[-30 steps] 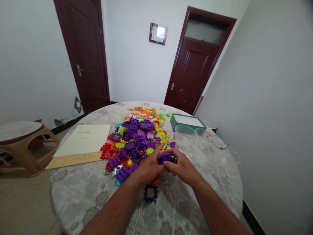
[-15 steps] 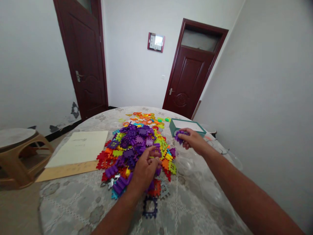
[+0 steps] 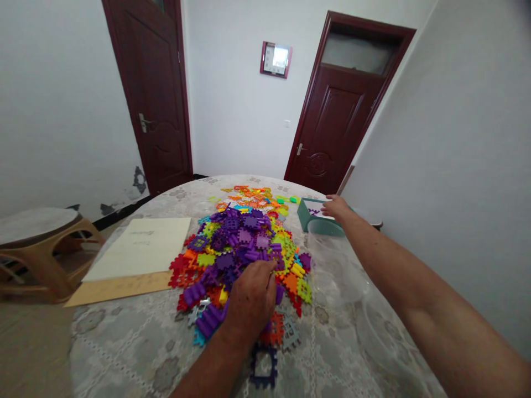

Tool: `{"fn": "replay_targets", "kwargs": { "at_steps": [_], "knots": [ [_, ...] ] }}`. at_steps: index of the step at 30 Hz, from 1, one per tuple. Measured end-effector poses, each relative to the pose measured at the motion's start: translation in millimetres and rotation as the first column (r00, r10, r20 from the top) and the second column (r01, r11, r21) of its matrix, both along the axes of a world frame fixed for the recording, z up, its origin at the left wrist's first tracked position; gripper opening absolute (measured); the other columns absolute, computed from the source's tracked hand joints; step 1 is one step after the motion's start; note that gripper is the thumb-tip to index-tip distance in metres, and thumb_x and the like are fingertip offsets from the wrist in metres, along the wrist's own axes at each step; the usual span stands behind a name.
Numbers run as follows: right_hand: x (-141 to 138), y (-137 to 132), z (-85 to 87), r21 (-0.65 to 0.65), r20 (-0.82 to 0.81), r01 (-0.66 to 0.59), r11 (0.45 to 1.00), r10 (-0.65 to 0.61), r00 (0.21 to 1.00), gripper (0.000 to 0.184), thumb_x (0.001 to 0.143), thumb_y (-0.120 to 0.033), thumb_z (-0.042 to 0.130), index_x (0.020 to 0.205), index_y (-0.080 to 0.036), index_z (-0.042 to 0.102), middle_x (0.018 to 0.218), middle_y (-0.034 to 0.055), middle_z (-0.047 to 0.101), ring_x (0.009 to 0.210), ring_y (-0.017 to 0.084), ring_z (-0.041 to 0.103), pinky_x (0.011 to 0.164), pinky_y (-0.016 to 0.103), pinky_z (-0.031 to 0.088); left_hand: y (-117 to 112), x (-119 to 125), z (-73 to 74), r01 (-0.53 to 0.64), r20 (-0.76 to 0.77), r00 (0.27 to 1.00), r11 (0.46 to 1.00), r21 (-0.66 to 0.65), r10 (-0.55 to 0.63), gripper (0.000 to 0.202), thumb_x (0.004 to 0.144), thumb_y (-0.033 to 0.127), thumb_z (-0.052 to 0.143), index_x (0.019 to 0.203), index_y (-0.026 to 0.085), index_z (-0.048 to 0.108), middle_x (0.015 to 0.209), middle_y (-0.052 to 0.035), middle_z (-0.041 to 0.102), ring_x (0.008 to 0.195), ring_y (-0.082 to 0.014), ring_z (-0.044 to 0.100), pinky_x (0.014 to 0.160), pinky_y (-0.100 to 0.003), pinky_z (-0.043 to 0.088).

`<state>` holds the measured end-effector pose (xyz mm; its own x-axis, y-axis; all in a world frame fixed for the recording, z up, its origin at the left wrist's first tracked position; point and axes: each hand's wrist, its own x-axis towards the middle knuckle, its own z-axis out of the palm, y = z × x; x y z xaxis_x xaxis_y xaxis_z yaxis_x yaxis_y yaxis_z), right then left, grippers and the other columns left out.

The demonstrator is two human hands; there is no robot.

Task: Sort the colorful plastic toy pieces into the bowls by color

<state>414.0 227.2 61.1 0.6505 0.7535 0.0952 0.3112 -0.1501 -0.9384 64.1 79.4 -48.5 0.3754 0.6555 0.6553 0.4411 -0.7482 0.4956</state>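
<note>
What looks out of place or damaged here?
One purple frame piece lies alone near the table edge, apart from the block pile. On the wall beside the left door, dark patches show flaked paint.

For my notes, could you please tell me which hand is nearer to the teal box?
Right. The right hand is over the teal box, at its rim; the left hand rests on the block pile, apart from the box.
</note>
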Motion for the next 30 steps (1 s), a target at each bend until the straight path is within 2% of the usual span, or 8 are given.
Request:
{"fn": "replay_targets", "kwargs": {
  "at_steps": [4,8,10,13,17,21,25,30],
  "knots": [
    [-18.3,-9.1,7.0,0.006,0.059,-0.013,1.000,0.012,0.998,0.049,0.083,-0.007,0.070,0.132,-0.010,0.064,0.109,0.0175,0.072,0.071,0.015,0.069,0.055,0.022,0.055,4.0,-2.2,-1.1,-0.063,-0.079,0.995,0.998,0.012,0.064,0.030,0.103,0.014,0.047,0.125,0.019,0.066,0.114,-0.0117,0.075,0.110,-0.0269,0.069,0.102,-0.043,0.054],
    [-52.9,-47.2,20.2,-0.009,0.099,-0.173,0.985,0.173,0.980,0.034,0.087,-0.007,0.068,0.121,-0.011,0.071,0.111,0.0148,0.073,0.077,0.015,0.071,0.059,0.021,0.055,4.1,-2.8,0.0,-0.099,-0.176,0.980,0.995,-0.011,0.096,0.029,0.101,0.013,0.048,0.122,0.018,0.068,0.112,-0.0116,0.074,0.107,-0.0277,0.067,0.099,-0.043,0.053],
    [-74.7,-79.6,25.6,-0.056,0.121,-0.337,0.940,0.342,0.932,0.026,0.087,-0.009,0.071,0.112,-0.012,0.076,0.104,0.0125,0.075,0.077,0.016,0.071,0.059,0.022,0.054,3.8,-3.4,2.5,-0.098,-0.220,0.971,0.995,-0.021,0.092,0.028,0.100,0.013,0.050,0.121,0.017,0.068,0.111,-0.0118,0.074,0.107,-0.0281,0.065,0.098,-0.043,0.051],
    [-110.0,-138.8,22.9,-0.139,0.164,-0.565,0.813,0.581,0.797,0.020,0.083,-0.011,0.076,0.101,-0.018,0.080,0.097,0.0077,0.077,0.077,0.018,0.069,0.063,0.026,0.055,2.8,-5.0,8.2,-0.079,-0.295,0.953,0.996,-0.029,0.067,0.027,0.096,0.015,0.056,0.120,0.019,0.070,0.111,-0.0119,0.074,0.108,-0.0291,0.064,0.096,-0.043,0.049],
    [-153.6,-203.2,-13.0,-0.204,0.430,-0.610,0.765,0.630,0.647,0.023,0.086,-0.011,0.071,0.101,-0.025,0.080,0.100,0.0054,0.078,0.094,0.023,0.070,0.085,0.035,0.055,-0.4,-7.2,14.6,-0.055,-0.394,0.918,0.998,-0.015,0.045,0.025,0.093,0.021,0.064,0.116,0.021,0.072,0.112,-0.0120,0.073,0.111,-0.0313,0.062,0.092,-0.044,0.046],
    [-180.3,-221.3,-67.3,-0.311,0.618,-0.510,0.802,0.578,0.533,0.033,0.091,-0.010,0.062,0.121,-0.020,0.072,0.120,0.0126,0.074,0.113,0.027,0.067,0.101,0.041,0.050,-1.5,-9.4,16.5,-0.061,-0.464,0.884,0.998,0.001,0.055,0.021,0.091,0.022,0.066,0.111,0.020,0.073,0.111,-0.0131,0.074,0.110,-0.0330,0.061,0.091,-0.046,0.045],
    [-188.6,-215.8,-106.4,-0.361,0.616,-0.461,0.811,0.579,0.535,0.044,0.089,-0.011,0.064,0.133,-0.018,0.063,0.131,0.0148,0.068,0.123,0.027,0.062,0.104,0.038,0.047,1.6,-11.5,16.4,-0.051,-0.433,0.900,0.999,-0.002,0.045,0.024,0.092,0.018,0.061,0.112,0.020,0.075,0.110,-0.0126,0.075,0.111,-0.0314,0.062,0.092,-0.046,0.045],
    [-184.9,-214.7,-122.7,-0.300,0.598,-0.478,0.825,0.554,0.579,0.030,0.093,-0.016,0.063,0.122,-0.019,0.067,0.119,0.0116,0.068,0.114,0.026,0.062,0.099,0.036,0.047,3.8,-11.2,14.4,-0.051,-0.381,0.923,0.999,-0.001,0.046,0.026,0.092,0.015,0.059,0.111,0.020,0.076,0.107,-0.0111,0.076,0.110,-0.0298,0.062,0.094,-0.045,0.045]
  ]
}}
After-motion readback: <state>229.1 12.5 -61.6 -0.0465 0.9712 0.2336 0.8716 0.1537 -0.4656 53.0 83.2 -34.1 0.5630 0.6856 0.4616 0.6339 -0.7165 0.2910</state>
